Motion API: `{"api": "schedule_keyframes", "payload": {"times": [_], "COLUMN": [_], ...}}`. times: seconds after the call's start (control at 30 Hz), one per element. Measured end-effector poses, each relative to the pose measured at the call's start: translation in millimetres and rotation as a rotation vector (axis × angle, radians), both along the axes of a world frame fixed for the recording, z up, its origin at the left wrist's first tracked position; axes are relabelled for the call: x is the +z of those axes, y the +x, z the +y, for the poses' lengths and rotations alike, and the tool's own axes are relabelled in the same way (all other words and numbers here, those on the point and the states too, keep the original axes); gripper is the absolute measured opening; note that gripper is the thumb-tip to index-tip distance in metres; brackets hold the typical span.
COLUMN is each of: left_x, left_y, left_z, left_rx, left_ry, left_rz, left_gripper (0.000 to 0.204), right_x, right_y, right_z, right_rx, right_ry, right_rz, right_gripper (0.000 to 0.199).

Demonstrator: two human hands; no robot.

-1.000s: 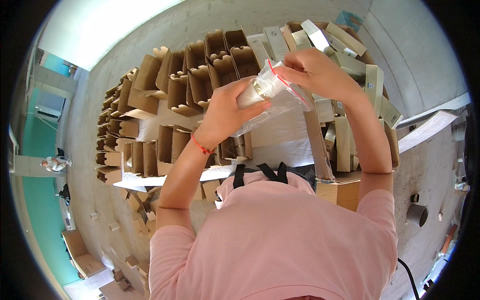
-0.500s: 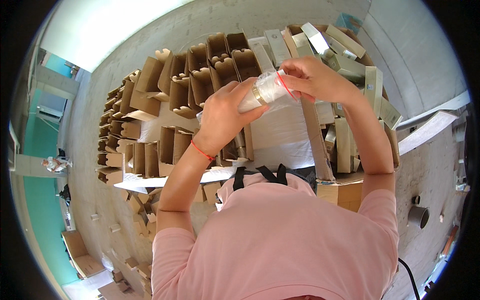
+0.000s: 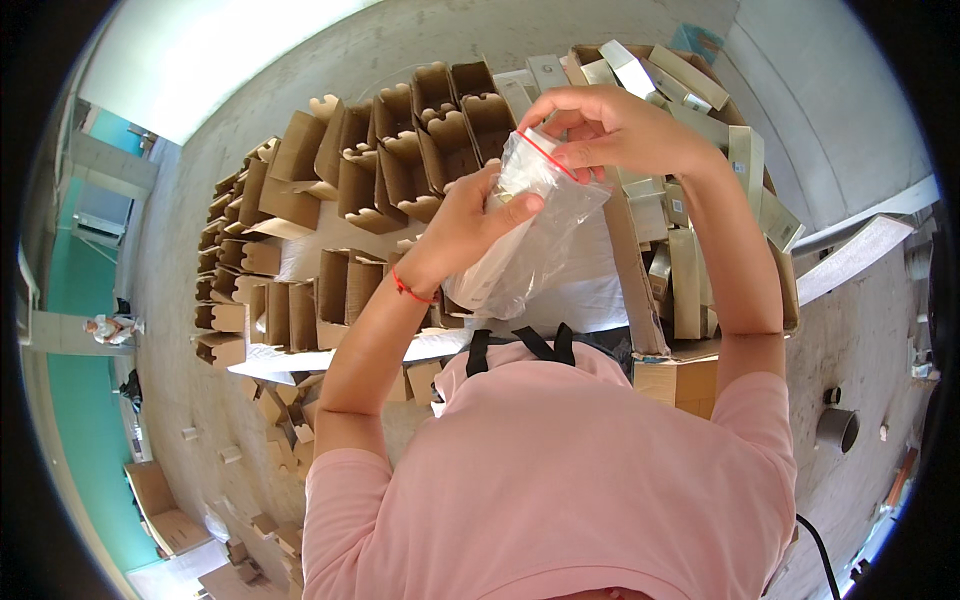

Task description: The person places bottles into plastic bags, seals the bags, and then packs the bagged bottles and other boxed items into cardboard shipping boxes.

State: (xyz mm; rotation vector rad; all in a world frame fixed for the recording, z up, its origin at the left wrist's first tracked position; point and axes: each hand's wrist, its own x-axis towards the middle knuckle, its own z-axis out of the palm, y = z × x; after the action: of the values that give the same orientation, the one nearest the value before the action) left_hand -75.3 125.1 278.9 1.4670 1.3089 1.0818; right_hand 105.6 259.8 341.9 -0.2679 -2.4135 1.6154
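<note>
A clear plastic zip bag with a red strip across its mouth is held up in front of me above the table. Inside it, or against it, is a long white piece; its exact kind is hard to make out. My left hand is closed around the bag and the white piece, thumb on top. At the red-edged mouth, my right hand pinches the bag's rim with bent fingers, which partly hide the edge.
Open brown cardboard compartments stand in rows on the white-covered table. To the right, a large carton holds many narrow pale boxes. Loose cardboard pieces lie on the floor, and a dark pipe section sits lower right.
The bag, earlier bunched tightly around the white piece, now hangs loose and spread. Its red-edged mouth has moved left and slightly up with my right hand, and the white piece points more downward.
</note>
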Motion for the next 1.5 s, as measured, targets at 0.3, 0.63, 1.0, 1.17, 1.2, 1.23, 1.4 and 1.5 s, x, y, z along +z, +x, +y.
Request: {"api": "schedule_keyframes", "payload": {"times": [0.3,0.63,1.0,1.17,1.2,1.23,1.4,1.5], "left_x": [-12.2,-40.0,-38.5,-53.5,-56.7,-45.7,-44.8,-32.0], "left_y": [12.5,34.0,16.9,12.1,11.6,17.2,28.7,37.2], "left_z": [-8.2,-51.3,-60.4,-52.5,-49.2,-43.9,-22.1,-8.3], "left_rx": [0.138,-0.087,0.125,0.162,0.182,0.227,0.247,0.308], "left_ry": [0.145,-0.36,-0.341,-0.142,-0.102,-0.076,0.216,0.259], "left_rz": [0.241,-0.666,-0.586,-0.402,-0.391,-0.364,-0.588,-0.672], "left_gripper": [0.059,0.061,0.061,0.079,0.08,0.077,0.053,0.045], "right_x": [-7.9,-74.9,-67.4,-51.0,-47.3,-44.9,-39.5,-39.4], "right_y": [-7.3,-8.3,14.9,14.7,13.6,12.7,7.2,6.0], "right_z": [-13.5,10.4,10.7,-5.0,-10.9,-15.8,-35.8,-46.0], "right_rx": [-0.048,-0.062,-0.127,-0.238,-0.254,-0.273,-0.34,-0.4], "right_ry": [0.119,-0.254,0.093,0.0,-0.008,-0.017,0.163,0.284], "right_rz": [-0.027,0.08,0.269,0.246,0.294,0.344,0.559,0.627], "right_gripper": [0.02,0.023,0.02,0.006,0.006,0.006,0.009,0.011]}}
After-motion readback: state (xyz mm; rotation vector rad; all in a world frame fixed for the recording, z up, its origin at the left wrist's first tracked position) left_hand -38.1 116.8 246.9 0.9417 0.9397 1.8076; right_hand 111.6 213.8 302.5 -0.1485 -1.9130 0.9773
